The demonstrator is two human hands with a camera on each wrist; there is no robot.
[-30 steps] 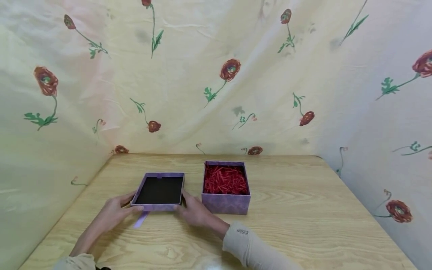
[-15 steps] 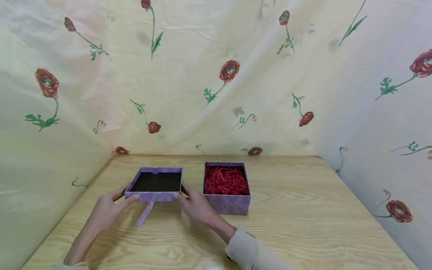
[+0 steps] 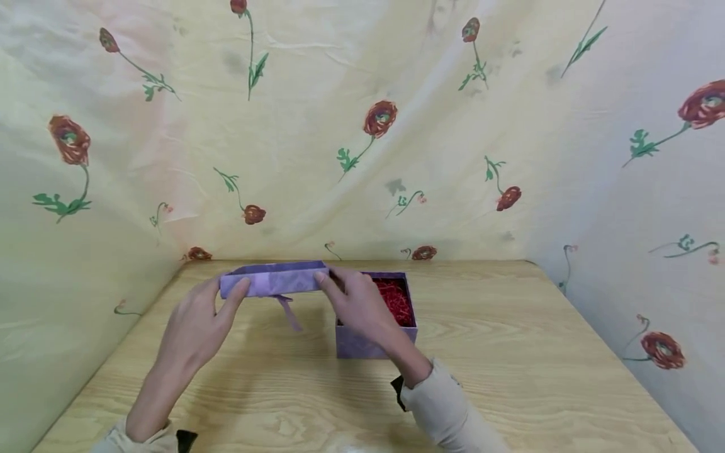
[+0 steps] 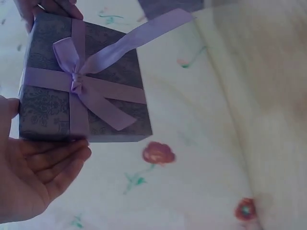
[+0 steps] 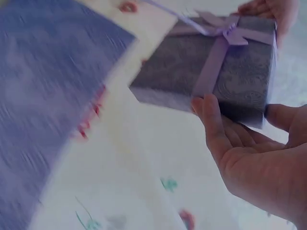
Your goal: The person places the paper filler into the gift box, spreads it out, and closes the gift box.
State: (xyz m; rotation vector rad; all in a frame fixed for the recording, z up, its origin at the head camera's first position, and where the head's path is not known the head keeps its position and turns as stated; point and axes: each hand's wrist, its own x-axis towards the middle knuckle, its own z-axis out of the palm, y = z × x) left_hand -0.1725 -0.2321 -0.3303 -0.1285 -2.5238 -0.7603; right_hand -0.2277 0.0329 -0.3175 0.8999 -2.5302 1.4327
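Note:
A purple patterned box lid (image 3: pixel 289 281) is held in the air between my two hands, its hollow side up and tilted in the head view. My left hand (image 3: pixel 195 321) grips its left end, thumb on the near side. The right hand (image 3: pixel 359 305) grips the right end the same way. On the lid's underside, a lilac ribbon bow (image 4: pixel 76 82) shows in the left wrist view, one tail hanging down. The matching purple box base (image 3: pixel 362 343), filled with red shredded paper (image 3: pixel 394 301), stands on the table, partly hidden behind my right hand.
The wooden table (image 3: pixel 481 365) carries the box base right of the lid. A flowered cloth (image 3: pixel 306 126) hangs behind the table and along both sides.
Both hands have raised the lid off the table area and shifted it slightly right. It has tipped so its inside hardly shows. The box base has stayed put.

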